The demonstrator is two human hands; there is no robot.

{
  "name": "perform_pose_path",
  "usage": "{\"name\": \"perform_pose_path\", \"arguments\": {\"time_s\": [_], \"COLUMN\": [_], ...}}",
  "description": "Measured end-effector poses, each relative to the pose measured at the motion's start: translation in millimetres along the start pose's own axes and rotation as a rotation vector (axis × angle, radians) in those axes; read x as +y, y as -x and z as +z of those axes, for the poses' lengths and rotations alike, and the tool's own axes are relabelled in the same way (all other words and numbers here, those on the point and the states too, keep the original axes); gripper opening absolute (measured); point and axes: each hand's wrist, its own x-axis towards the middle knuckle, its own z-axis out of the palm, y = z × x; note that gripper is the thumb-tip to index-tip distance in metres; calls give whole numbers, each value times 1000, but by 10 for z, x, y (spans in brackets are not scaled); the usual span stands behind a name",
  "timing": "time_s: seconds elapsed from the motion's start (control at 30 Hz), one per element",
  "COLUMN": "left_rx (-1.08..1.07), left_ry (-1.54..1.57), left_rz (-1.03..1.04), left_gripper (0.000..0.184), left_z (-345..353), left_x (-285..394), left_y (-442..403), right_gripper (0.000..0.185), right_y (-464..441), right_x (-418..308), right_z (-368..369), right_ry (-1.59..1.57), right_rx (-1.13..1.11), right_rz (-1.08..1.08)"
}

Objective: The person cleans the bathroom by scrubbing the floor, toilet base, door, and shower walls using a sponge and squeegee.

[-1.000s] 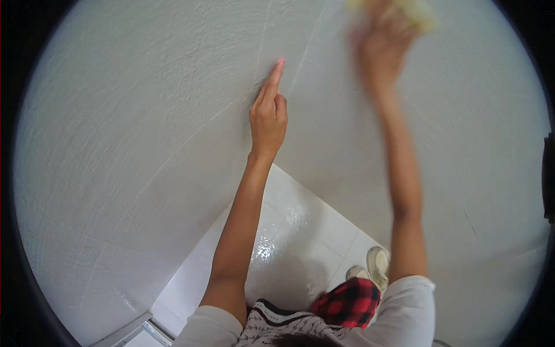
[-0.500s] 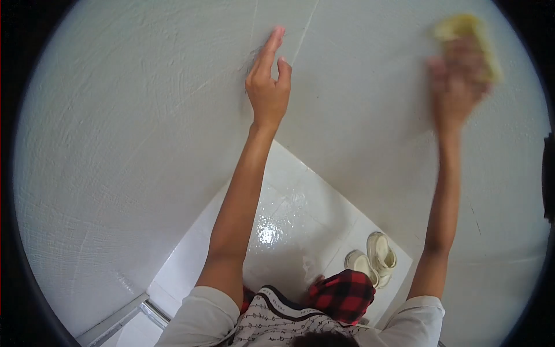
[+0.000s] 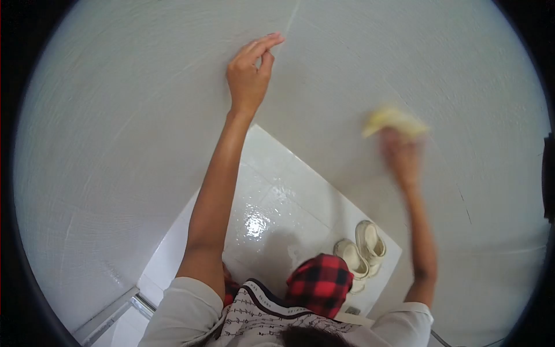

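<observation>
My right hand (image 3: 403, 153), smeared by motion, presses a yellow cloth (image 3: 396, 122) against the grey right-hand wall (image 3: 480, 156). The cloth is bunched around the fingertips and blurred, so its exact folds do not show. Higher up and to the left, my left hand (image 3: 250, 72) rests by the corner where the two walls meet. Its fingers are stretched out toward the right with the thumb beneath them, and it holds nothing. The wall on the left (image 3: 115, 144) has a slightly streaked, textured surface.
Below lies a white tiled floor (image 3: 272, 202), wet and shiny. A pair of pale shoes (image 3: 361, 251) stands against the base of the right wall. A metal rail or frame (image 3: 110, 315) runs at the lower left. My knee in red-and-black checked fabric (image 3: 321, 283) is bent beneath me.
My right hand has swept the yellow cloth down and to the left across the wall. My left hand has shifted slightly left, its fingers now tilted more to the right. The view has moved a little.
</observation>
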Motion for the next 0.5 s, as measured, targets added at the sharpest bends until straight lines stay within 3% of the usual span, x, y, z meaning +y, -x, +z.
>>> {"name": "perform_pose_path", "arguments": {"time_s": [0.03, 0.07, 0.1, 0.2, 0.23, 0.3, 0.33, 0.37, 0.43, 0.5], "left_rx": [-12, -19, -23, -130, -115, -209, -192, -188, -230, -620], "left_ry": [12, -7, -27, 15, 21, 58, 52, 59, 93, 81], "left_rz": [-10, -54, -86, -6, -4, -29, -32, -45, -39, -157], "left_gripper": [28, 27, 25, 24, 24, 23, 23, 21, 20, 19], "left_z": [50, 107, 176, 344, 359, 358, 334, 305, 321, 389], "left_x": [15, 35, 48, 124, 176, 274, 304, 369, 411, 347], "left_y": [28, 71, 74, 218, 238, 204, 177, 179, 170, 330], "right_gripper": [54, 60, 65, 68, 68, 65, 65, 64, 61, 59], "right_y": [-332, -583, -746, -693, -509, 487, 1187, 1914, 2101, 1758], "right_x": [619, 1237, 1643, 1069, 516, -980, -1655, -2004, -1474, -501], "right_z": [-289, -548, -764, -550, -303, 508, 920, 1273, 934, 503], "right_ry": [244, 228, -35, 18, 11, -153, -473, -997, -772, -516], "right_rx": [101, 286, 472, 559, 495, -53, -364, -599, -737, -695], "right_rz": [154, 273, 383, 547, 513, 278, 163, 205, 127, 238]}}
